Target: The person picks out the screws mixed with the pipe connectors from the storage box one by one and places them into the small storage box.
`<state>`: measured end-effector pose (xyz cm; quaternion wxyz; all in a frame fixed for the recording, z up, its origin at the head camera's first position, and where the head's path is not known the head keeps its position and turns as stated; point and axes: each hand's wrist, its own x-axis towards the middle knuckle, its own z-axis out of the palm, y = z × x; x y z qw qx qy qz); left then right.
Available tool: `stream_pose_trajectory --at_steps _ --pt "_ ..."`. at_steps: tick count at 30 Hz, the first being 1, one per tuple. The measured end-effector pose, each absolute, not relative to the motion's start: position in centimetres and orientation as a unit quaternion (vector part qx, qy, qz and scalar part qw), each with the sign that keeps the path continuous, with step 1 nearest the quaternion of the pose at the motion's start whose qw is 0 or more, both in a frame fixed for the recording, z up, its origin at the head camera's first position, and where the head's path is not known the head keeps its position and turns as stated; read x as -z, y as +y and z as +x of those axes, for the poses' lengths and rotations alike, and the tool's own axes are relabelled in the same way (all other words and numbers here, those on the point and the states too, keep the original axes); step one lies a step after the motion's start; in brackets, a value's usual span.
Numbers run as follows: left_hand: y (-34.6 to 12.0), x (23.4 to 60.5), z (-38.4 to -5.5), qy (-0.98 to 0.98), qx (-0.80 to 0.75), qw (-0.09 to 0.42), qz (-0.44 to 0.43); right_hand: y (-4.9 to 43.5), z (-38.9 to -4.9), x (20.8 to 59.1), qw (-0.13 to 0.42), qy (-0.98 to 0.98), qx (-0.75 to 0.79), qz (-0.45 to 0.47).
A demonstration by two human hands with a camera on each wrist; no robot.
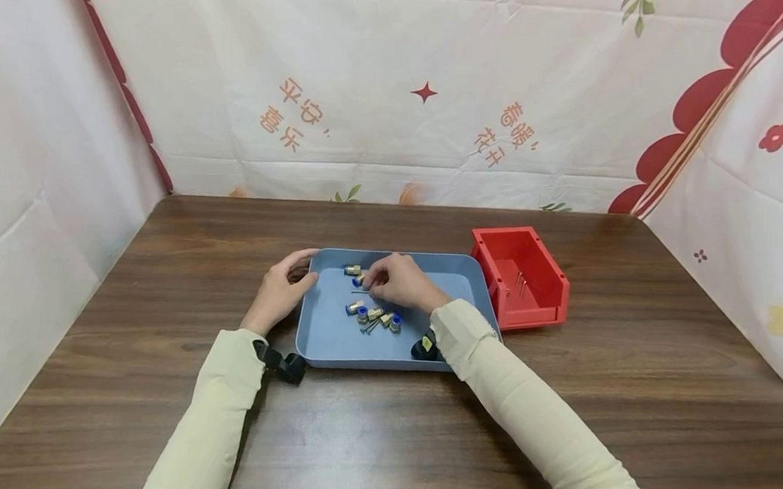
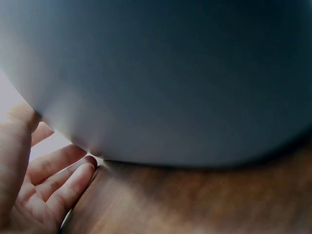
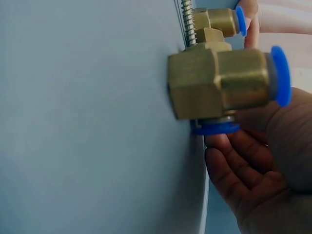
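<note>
A blue-grey tray (image 1: 329, 332) holds several brass push-fit fittings (image 1: 354, 308) with blue collars, and a few screws (image 1: 370, 327) lie among them. My left hand (image 1: 279, 290) is at the tray's left side, its thumb by the rim and its loosely bent fingers touching the outer wall in the left wrist view. Over the middle of the tray, my right hand (image 1: 401, 280) pinches a thin screw (image 1: 359, 291) at its fingertips. In the right wrist view, a large brass fitting (image 3: 195, 83) partly hides the right hand (image 3: 253, 180); a threaded screw (image 3: 188, 22) shows behind it.
Right of the tray stands a red open bin (image 1: 533, 316) with a few screws (image 1: 521, 284) inside. Black wrist cameras (image 1: 426, 346) are strapped to both wrists. The wooden table (image 1: 377, 427) meets a printed cloth (image 1: 383, 124) at the back.
</note>
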<state>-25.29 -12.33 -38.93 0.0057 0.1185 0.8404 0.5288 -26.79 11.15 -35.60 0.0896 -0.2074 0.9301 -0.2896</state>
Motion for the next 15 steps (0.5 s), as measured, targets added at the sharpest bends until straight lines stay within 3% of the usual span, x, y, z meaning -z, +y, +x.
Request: stream_pose_trajectory --at_steps 15 --pt "-12.33 39.16 -25.50 0.839 -0.531 0.005 0.116 10.90 -27.04 35.96 0.077 0.929 0.290 -0.216"
